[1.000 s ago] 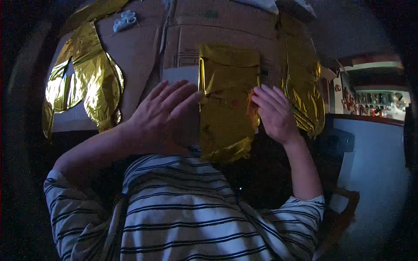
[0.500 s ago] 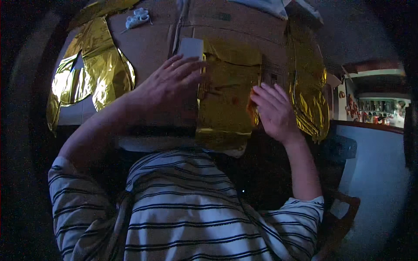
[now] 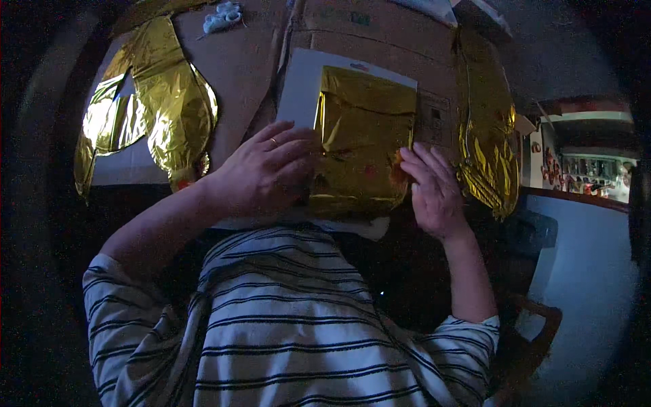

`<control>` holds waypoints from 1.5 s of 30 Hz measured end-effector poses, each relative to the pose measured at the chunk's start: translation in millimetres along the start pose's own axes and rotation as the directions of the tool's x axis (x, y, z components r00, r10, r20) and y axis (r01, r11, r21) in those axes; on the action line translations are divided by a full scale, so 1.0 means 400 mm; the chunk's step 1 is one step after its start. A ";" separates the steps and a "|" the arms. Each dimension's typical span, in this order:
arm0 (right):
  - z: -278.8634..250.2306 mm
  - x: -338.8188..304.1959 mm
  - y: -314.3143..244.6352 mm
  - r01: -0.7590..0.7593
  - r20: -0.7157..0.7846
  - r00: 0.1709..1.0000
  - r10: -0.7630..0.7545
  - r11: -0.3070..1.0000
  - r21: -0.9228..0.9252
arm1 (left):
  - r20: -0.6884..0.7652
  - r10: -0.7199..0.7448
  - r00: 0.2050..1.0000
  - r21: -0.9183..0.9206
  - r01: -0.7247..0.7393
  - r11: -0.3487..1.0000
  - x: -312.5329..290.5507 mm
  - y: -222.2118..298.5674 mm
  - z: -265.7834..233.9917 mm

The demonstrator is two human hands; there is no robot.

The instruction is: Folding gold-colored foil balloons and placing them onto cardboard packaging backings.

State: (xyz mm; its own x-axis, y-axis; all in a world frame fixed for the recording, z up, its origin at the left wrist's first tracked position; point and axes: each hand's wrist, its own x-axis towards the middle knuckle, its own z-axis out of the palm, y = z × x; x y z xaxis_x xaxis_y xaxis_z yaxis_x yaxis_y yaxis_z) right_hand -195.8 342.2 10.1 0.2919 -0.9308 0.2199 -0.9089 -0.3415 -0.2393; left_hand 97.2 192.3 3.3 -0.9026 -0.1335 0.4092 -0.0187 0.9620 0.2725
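We have the gold packet [image 3: 366,136] in front of us, in the middle of the cardboard [image 3: 234,71], on top of a white card [image 3: 298,85]. A strip of that card shows along the packet's left and far sides, with a small coloured mark at its far edge. A fold crosses the packet near its far end, and its surface is creased and shiny.

Our left hand [image 3: 274,166] is at the packet's left edge, fingers bent and a ring on one of them. Its fingertips are blurred, so we cannot tell whether it grips anything. Our right hand [image 3: 437,190] has its fingertips at the packet's right edge, beside an orange patch; whether they pinch the edge, we cannot tell.

To the left we see a shiny gold sheet [image 3: 176,98] with curved edges, and to the right, a darker gold sheet [image 3: 485,129] hanging down in folds. Far left lies a crumpled white bundle [image 3: 222,17]; far right, a pale sheet [image 3: 430,10]. Nearer us is our striped shirt [image 3: 298,325]. Off to the right we see lit shelves [image 3: 590,169].
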 end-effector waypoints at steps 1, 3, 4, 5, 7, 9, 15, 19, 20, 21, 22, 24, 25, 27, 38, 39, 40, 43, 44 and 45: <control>0.003 -0.004 0.003 0.002 0.011 1.000 -0.002 1.000 0.001 | -0.004 0.000 1.000 0.002 0.000 1.000 -0.001 0.002 0.000; 0.002 -0.008 0.007 0.018 0.022 1.000 -0.018 1.000 0.005 | -0.040 0.008 0.999 -0.003 -0.008 1.000 -0.003 0.002 0.005; 0.000 -0.007 0.007 0.032 0.021 0.999 -0.032 0.999 0.008 | -0.072 0.017 0.997 -0.011 -0.017 1.000 -0.006 0.001 0.011; -0.001 -0.006 0.006 0.045 0.020 0.999 -0.046 0.999 0.012 | -0.104 0.024 0.994 -0.018 -0.026 0.999 -0.009 -0.001 0.015; -0.008 -0.005 0.003 0.036 0.049 0.998 -0.037 0.999 0.026 | -0.012 -0.026 1.000 -0.019 0.026 0.999 -0.012 -0.004 0.019; -0.009 -0.009 0.002 0.028 0.048 0.998 -0.030 0.999 0.038 | 0.001 -0.058 0.998 -0.030 0.058 0.998 -0.011 -0.005 0.022; 0.003 -0.009 0.003 0.021 0.009 1.000 -0.021 0.999 0.044 | -0.040 -0.204 0.978 -0.057 0.201 0.978 0.001 0.011 0.011; 0.009 -0.004 -0.002 0.051 -0.007 0.999 -0.051 0.999 0.019 | -0.033 -0.250 0.968 -0.066 0.247 0.967 -0.005 0.043 0.011; 0.011 -0.006 -0.004 0.062 -0.014 0.998 -0.062 0.998 0.008 | -0.037 -0.238 0.971 -0.050 0.236 0.970 -0.013 0.046 0.018; 0.013 -0.010 -0.009 0.066 -0.015 0.998 -0.066 0.998 0.008 | -0.053 -0.222 0.973 -0.036 0.221 0.975 -0.022 0.046 0.026; 0.014 -0.016 -0.014 0.070 -0.015 0.997 -0.070 0.998 0.007 | -0.069 -0.206 0.976 -0.022 0.205 0.978 -0.031 0.045 0.035; 0.018 -0.027 -0.022 0.081 -0.017 0.997 -0.081 0.997 0.006 | -0.100 -0.183 0.978 -0.010 0.183 0.983 -0.042 0.049 0.041; 0.021 -0.033 -0.025 0.088 -0.018 0.996 -0.088 0.996 0.004 | -0.115 -0.177 0.978 -0.013 0.176 0.984 -0.044 0.052 0.044; 0.033 -0.042 -0.023 0.101 -0.034 0.994 -0.101 0.995 -0.014 | -0.121 -0.158 0.980 0.000 0.160 0.987 -0.047 0.058 0.042; 0.064 -0.030 -0.021 0.132 -0.177 0.973 -0.151 0.985 -0.115 | -0.144 0.027 0.989 0.167 -0.003 0.986 -0.057 0.064 0.033; 0.063 -0.031 -0.020 0.133 -0.183 0.971 -0.153 0.984 -0.119 | -0.153 0.035 0.988 0.161 -0.010 0.987 -0.056 0.063 0.034; 0.064 -0.030 -0.021 0.133 -0.190 0.969 -0.155 0.983 -0.124 | -0.163 0.043 0.986 0.154 -0.018 0.988 -0.055 0.062 0.035; 0.063 -0.025 -0.023 0.133 -0.215 0.963 -0.160 0.982 -0.136 | -0.187 0.047 0.981 0.147 -0.019 0.989 -0.054 0.058 0.045; 0.063 -0.024 -0.025 0.133 -0.224 0.961 -0.162 0.981 -0.140 | -0.195 0.045 0.980 0.146 -0.017 0.989 -0.054 0.057 0.049; 0.065 -0.025 -0.028 0.118 -0.232 0.962 -0.147 0.984 -0.135 | -0.211 0.040 0.977 0.152 -0.007 0.988 -0.053 0.058 0.051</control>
State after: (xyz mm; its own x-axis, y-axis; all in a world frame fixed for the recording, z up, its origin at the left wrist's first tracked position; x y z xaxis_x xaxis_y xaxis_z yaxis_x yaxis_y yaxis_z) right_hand -180.9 352.2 -13.9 0.3454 -0.8147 0.4658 -0.8999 -0.4283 -0.0818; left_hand 107.0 222.2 -16.8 -0.7916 -0.1424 0.5942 -0.0774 0.9880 0.1336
